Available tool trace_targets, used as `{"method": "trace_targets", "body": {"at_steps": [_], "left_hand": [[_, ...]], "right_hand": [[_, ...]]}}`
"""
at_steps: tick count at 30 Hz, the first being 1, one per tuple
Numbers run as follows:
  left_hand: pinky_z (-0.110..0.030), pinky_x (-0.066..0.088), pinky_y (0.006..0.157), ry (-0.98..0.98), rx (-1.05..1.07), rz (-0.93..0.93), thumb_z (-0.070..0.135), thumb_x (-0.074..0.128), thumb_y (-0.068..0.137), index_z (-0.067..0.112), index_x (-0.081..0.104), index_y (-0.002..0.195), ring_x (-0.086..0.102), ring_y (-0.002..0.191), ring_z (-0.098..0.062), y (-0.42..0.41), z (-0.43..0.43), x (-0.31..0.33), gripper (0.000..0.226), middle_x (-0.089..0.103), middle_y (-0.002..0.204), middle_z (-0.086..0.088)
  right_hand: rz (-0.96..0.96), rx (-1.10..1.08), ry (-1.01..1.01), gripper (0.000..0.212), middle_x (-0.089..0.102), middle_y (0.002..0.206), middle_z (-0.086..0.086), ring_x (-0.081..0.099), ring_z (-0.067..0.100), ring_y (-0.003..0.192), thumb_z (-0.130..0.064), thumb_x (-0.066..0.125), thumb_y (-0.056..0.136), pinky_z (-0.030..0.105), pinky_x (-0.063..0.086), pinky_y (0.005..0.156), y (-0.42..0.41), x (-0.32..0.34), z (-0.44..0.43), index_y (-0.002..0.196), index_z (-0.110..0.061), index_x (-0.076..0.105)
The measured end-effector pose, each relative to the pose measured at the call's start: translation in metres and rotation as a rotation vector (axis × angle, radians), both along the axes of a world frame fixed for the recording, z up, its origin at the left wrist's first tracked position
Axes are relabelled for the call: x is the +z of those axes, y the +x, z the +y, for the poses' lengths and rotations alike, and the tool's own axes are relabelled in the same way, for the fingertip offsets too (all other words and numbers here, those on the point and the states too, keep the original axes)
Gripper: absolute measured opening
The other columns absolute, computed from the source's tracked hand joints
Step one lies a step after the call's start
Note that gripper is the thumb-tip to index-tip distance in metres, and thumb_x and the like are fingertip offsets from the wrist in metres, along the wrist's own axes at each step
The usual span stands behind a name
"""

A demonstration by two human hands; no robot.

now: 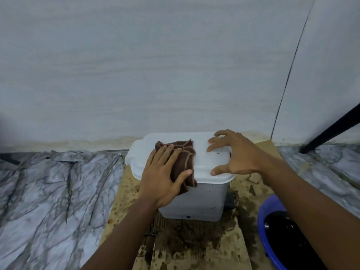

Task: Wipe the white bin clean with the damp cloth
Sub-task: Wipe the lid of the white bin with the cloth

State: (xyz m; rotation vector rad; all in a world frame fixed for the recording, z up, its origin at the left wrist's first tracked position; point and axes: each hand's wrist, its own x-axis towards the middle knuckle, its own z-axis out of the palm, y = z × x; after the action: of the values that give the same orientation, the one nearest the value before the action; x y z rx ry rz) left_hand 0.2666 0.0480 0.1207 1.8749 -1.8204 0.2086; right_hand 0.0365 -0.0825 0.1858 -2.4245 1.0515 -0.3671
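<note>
Atop the bin [194, 205], the cloth [185, 155] is pressed flat by the left hand [162, 180]; bare lid [202, 164] lies rightward, braced by the right hand's [238, 156] spread fingers [214, 141].

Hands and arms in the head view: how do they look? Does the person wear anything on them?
The left hand and right hand are bare: no gloves, rings or watch show. The left forearm and right forearm are bare too; no sleeve appears before the picture's lower edge.
</note>
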Motion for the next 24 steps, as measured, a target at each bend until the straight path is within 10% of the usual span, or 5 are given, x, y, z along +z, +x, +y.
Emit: {"method": "trace_targets", "body": {"at_steps": [8, 13, 16, 21, 24], "left_hand": [[-0.054, 0.007, 0.125, 0.11, 0.105, -0.007, 0.089, 0.028, 0.083, 0.032, 0.041, 0.153, 0.021, 0.153, -0.017, 0.037, 0.004, 0.012, 0.091, 0.036, 0.161, 0.006], [-0.066, 0.015, 0.119, 0.19, 0.108, 0.013, 0.095, 0.03, 0.077, 0.038, 0.037, 0.153, 0.017, 0.153, -0.014, 0.054, 0.006, 0.018, 0.095, 0.031, 0.162, 0.012], [-0.065, 0.022, 0.118, 0.193, 0.072, 0.004, 0.096, 0.032, 0.076, 0.036, 0.039, 0.153, 0.022, 0.152, -0.018, 0.064, 0.002, 0.018, 0.098, 0.034, 0.162, 0.008], [-0.065, 0.019, 0.119, 0.22, 0.027, 0.012, 0.099, 0.035, 0.07, 0.039, 0.034, 0.155, 0.016, 0.153, -0.022, 0.075, 0.001, 0.017, 0.103, 0.024, 0.166, 0.007], [-0.064, 0.014, 0.121, 0.232, 0.045, 0.071, 0.102, 0.039, 0.063, 0.044, 0.03, 0.154, 0.006, 0.155, -0.022, 0.078, 0.002, 0.017, 0.108, 0.014, 0.169, 0.006]], "right_hand": [[-0.168, -0.251, 0.233, 0.097, 0.03, 0.16, -0.007, 0.031, 0.018, 0.146, -0.061, 0.09, 0.047, 0.05, 0.028, 0.118, -0.04, -0.017, 0.009, 0.136, -0.046, 0.054], [-0.09, -0.145, 0.225, 0.125, 0.032, 0.153, -0.017, 0.054, 0.02, 0.126, -0.054, 0.096, 0.039, 0.046, 0.051, 0.1, -0.042, -0.025, 0.012, 0.148, -0.05, 0.034], [-0.132, -0.069, 0.18, 0.116, 0.039, 0.144, -0.018, 0.06, 0.015, 0.111, -0.038, 0.097, 0.049, 0.034, 0.056, 0.089, -0.039, -0.03, 0.014, 0.148, -0.045, 0.037], [-0.035, 0.059, -0.067, 0.09, 0.029, 0.16, 0.01, 0.042, 0.032, 0.14, -0.048, 0.082, 0.069, 0.05, 0.042, 0.109, -0.034, -0.044, 0.005, 0.147, -0.039, 0.04], [0.066, 0.069, -0.261, 0.089, 0.036, 0.156, 0.018, 0.061, 0.041, 0.115, -0.045, 0.076, 0.066, 0.05, 0.055, 0.09, -0.033, -0.047, 0.003, 0.147, -0.039, 0.039]]}}
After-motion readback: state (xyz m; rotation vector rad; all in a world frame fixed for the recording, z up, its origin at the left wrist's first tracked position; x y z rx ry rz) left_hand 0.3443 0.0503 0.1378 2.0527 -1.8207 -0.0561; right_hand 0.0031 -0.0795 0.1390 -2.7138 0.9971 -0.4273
